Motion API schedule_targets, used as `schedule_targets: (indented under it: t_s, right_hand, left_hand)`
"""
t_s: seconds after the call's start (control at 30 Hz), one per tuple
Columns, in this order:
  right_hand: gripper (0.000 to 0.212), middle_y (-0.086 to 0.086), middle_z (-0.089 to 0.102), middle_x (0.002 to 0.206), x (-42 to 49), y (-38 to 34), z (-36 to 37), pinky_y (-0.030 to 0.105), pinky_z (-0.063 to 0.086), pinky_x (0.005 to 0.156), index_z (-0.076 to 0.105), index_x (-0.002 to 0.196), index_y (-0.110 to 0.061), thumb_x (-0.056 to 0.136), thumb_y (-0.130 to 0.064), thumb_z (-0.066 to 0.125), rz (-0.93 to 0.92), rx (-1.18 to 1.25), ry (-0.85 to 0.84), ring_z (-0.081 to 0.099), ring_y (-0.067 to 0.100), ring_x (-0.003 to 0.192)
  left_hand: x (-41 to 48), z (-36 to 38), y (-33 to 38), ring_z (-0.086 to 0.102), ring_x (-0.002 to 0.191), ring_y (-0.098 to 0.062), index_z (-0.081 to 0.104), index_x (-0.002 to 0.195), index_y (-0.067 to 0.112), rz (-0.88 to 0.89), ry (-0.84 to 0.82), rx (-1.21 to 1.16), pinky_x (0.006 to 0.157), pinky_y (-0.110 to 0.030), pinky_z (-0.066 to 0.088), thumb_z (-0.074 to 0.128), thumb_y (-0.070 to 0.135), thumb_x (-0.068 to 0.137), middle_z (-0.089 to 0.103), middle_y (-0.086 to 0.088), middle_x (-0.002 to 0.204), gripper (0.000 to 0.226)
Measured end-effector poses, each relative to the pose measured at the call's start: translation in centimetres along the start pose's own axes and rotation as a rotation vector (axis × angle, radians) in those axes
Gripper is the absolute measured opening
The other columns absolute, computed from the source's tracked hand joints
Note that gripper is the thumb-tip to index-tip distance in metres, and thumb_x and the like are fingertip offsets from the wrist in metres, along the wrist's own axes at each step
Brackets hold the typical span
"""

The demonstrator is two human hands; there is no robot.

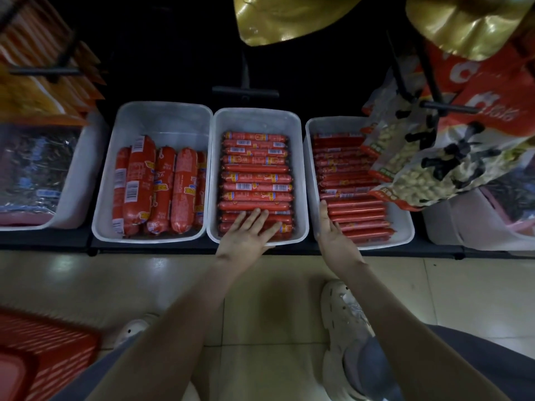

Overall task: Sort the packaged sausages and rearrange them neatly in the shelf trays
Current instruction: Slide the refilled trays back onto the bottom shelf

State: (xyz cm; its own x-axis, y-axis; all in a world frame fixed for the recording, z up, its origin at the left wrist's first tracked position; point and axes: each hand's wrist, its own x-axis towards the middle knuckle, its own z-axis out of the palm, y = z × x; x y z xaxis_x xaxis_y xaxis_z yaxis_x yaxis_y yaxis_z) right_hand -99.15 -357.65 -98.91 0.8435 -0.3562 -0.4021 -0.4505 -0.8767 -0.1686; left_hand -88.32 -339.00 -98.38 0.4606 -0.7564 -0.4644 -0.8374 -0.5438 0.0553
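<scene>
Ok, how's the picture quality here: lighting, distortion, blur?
Head view: heavy wide-angle bowing along the shelf edge; the shelf's back is nearly black; middle tray and its sausages are evenly lit and sharp; soft glare on the floor tiles; the red basket is streaked with blur.

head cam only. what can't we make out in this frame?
Head view:
1. Back right of the right white plastic tray: covered by hanging printed snack bags.
2. Some thin red packaged sausages in the middle white plastic tray: under the flat left hand.
3. Wrapper print: too small.
4. The red plastic basket: blurred, cut by left and bottom edges.
5. Whether the right hand touches sausages: unclear.
</scene>
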Motion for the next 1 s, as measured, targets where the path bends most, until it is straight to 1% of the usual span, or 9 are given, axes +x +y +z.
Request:
schedule_targets:
  t_s: [0.13, 0.27, 0.43, 0.57, 0.67, 0.73, 0.8, 0.9, 1.0]
  right_hand:
    - [0.080, 0.012, 0.025, 0.156, 0.5, -1.4, 0.1, 0.020, 0.052, 0.080, -0.005, 0.148, 0.006, 0.091, 0.001, 0.050, 0.022, -0.018, 0.021, 0.042, 0.021, 0.135]
    - [0.076, 0.014, -0.021, 0.156, 0.4, -1.4, -0.1, 0.021, 0.046, 0.093, -0.023, 0.143, 0.003, 0.095, 0.006, 0.035, -0.046, -0.046, -0.022, 0.028, 0.023, 0.143]
    - [0.087, 0.006, -0.025, 0.156, 0.8, -1.1, -1.8, 0.040, -0.008, 0.117, -0.016, 0.150, -0.011, 0.090, -0.002, 0.046, -0.038, 0.126, -0.037, -0.023, 0.027, 0.144]
    - [0.113, 0.001, -0.041, 0.149, 0.0, -4.3, -3.3, 0.035, -0.027, 0.109, -0.034, 0.142, -0.031, 0.084, -0.023, 0.062, -0.244, 0.000, -0.101, -0.044, 0.016, 0.132]
    - [0.096, -0.005, -0.035, 0.151, 0.1, -10.3, -1.3, 0.031, -0.022, 0.112, -0.032, 0.139, -0.039, 0.095, -0.031, 0.053, -0.467, -0.058, -0.115, -0.039, 0.015, 0.135]
    - [0.077, -0.005, -0.024, 0.157, 1.1, -13.3, 0.7, 0.036, -0.012, 0.118, -0.026, 0.142, -0.038, 0.101, -0.031, 0.040, -0.468, -0.123, -0.110, -0.027, 0.018, 0.142]
    - [0.067, -0.001, -0.014, 0.160, 1.9, -14.4, 1.8, 0.045, -0.002, 0.120, -0.019, 0.146, -0.041, 0.104, -0.026, 0.031, -0.390, -0.215, -0.146, -0.015, 0.026, 0.146]
    - [0.070, 0.005, -0.009, 0.161, 1.9, -14.3, 2.0, 0.052, 0.003, 0.119, -0.020, 0.145, -0.044, 0.103, -0.014, 0.027, -0.328, -0.288, -0.200, -0.006, 0.037, 0.146]
    - [0.076, 0.006, -0.010, 0.161, 1.7, -14.6, 1.4, 0.053, 0.004, 0.118, -0.018, 0.146, -0.044, 0.100, -0.005, 0.029, -0.313, -0.294, -0.214, -0.005, 0.040, 0.146]
  left_hand:
    - [0.3, 0.5, -0.1, -0.007, 0.148, -0.023, -0.005, 0.153, 0.030, 0.030, 0.016, -0.008, 0.117, -0.035, -0.008, 0.020, 0.041, 0.104, -0.006, -0.007, 0.161, 0.055]
    - [0.3, 0.6, -0.2, -0.008, 0.148, -0.023, -0.009, 0.152, 0.032, 0.022, 0.005, 0.001, 0.119, -0.037, -0.005, 0.019, 0.042, 0.104, -0.008, -0.007, 0.161, 0.056]
    - [-2.2, 0.4, -2.2, -0.018, 0.144, -0.020, -0.021, 0.145, 0.026, -0.043, 0.152, 0.011, 0.116, -0.042, -0.016, 0.030, 0.048, 0.100, -0.016, -0.006, 0.157, 0.071]
    - [-5.5, 1.6, -5.9, 0.033, 0.139, -0.032, 0.026, 0.148, 0.012, -0.259, 0.358, -0.019, 0.116, -0.044, 0.005, 0.058, 0.045, 0.078, 0.036, -0.018, 0.149, 0.083]
    - [-7.2, 3.6, -8.7, 0.047, 0.130, -0.031, 0.038, 0.145, 0.013, -0.317, 0.367, -0.017, 0.115, -0.039, 0.022, 0.046, 0.018, 0.086, 0.047, -0.017, 0.143, 0.059]
    - [-7.3, 4.0, -9.7, 0.051, 0.128, -0.029, 0.053, 0.136, 0.012, -0.287, 0.370, -0.049, 0.104, -0.040, 0.040, 0.065, 0.003, 0.075, 0.050, -0.013, 0.141, 0.063]
    - [-7.3, 4.0, -10.0, 0.034, 0.139, -0.028, 0.041, 0.144, 0.017, -0.280, 0.315, -0.084, 0.109, -0.039, 0.035, 0.068, -0.002, 0.076, 0.032, -0.011, 0.153, 0.076]
    - [-7.4, 4.6, -10.7, -0.008, 0.148, -0.020, -0.001, 0.152, 0.027, -0.265, 0.215, -0.051, 0.118, -0.031, -0.004, 0.038, 0.003, 0.096, -0.016, -0.001, 0.158, 0.072]
    - [-7.7, 5.0, -11.6, -0.015, 0.147, -0.019, -0.008, 0.152, 0.027, -0.300, 0.206, -0.002, 0.115, -0.032, -0.013, 0.033, 0.006, 0.098, -0.032, 0.002, 0.147, 0.071]
